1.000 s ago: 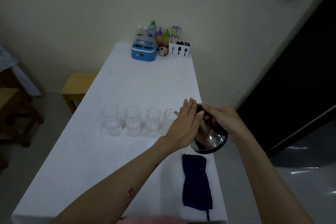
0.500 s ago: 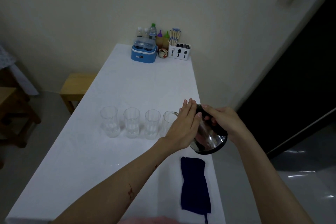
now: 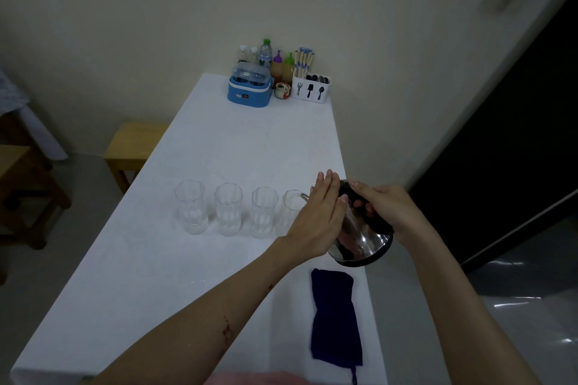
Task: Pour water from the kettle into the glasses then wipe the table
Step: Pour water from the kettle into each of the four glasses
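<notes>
Cutlery holder (image 3: 310, 91): we see 3 black pictograms on its white front, a fork, a spatula and a spoon, and no lettering.
Blue container (image 3: 249, 93): we make out a small pale label on its front, too small to read.
Bottles (image 3: 266, 52): we cannot read their labels.

Four glasses (image 3: 244, 211) in row mid-table (image 3: 219, 147); kettle (image 3: 359, 234) tilted at right end, spout seemingly over rightmost; cloth (image 3: 336, 319) nearer

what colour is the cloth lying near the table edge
Dark navy blue, plain: the folded cloth, seen in the head view.
</notes>
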Demonstrator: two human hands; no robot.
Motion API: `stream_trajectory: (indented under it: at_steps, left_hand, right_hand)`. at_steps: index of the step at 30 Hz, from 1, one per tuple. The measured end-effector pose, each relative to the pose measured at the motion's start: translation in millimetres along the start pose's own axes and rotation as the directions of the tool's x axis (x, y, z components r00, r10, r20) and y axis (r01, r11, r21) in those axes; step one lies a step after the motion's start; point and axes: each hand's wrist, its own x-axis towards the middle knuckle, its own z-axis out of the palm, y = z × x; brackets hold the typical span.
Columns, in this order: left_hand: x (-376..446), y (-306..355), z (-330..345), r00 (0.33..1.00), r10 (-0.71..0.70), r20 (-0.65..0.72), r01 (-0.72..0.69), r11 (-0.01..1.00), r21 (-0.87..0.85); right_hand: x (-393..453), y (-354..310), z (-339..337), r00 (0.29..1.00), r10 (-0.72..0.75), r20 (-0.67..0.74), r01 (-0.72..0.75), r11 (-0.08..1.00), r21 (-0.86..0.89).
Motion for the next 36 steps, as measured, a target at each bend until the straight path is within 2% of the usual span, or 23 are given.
stream_trajectory:
  at_steps: [7,13,19,36]
  left_hand:
    - [-2.8,1.1,0.3,1.000,-0.008,-0.010,0.008,1.000,0.000]
    - [-3.5,-7.7,4.3,0.996,0.091,0.000,-0.090,0.988,0.127]
    - [-2.7,-0.4,4.8,1.000,0.016,-0.015,-0.016,1.000,0.006]
    - [-0.8,1.9,10.6,0.999,-0.004,-0.038,0.003,1.000,-0.019]
  right_hand:
    - [-3.1,-1.8,0.1,1.000,-0.008,0.005,0.008,1.000,-0.022]
    - [-4.9,-2.1,-1.0,1.000,-0.018,0.011,0.018,0.999,-0.037]
    - [-6.2,-3.0,-3.8,1.000,-0.014,0.026,0.014,0.999,-0.029]
    - [-3.4,-0.7,-6.5,0.999,-0.010,0.037,0.011,1.000,-0.027]
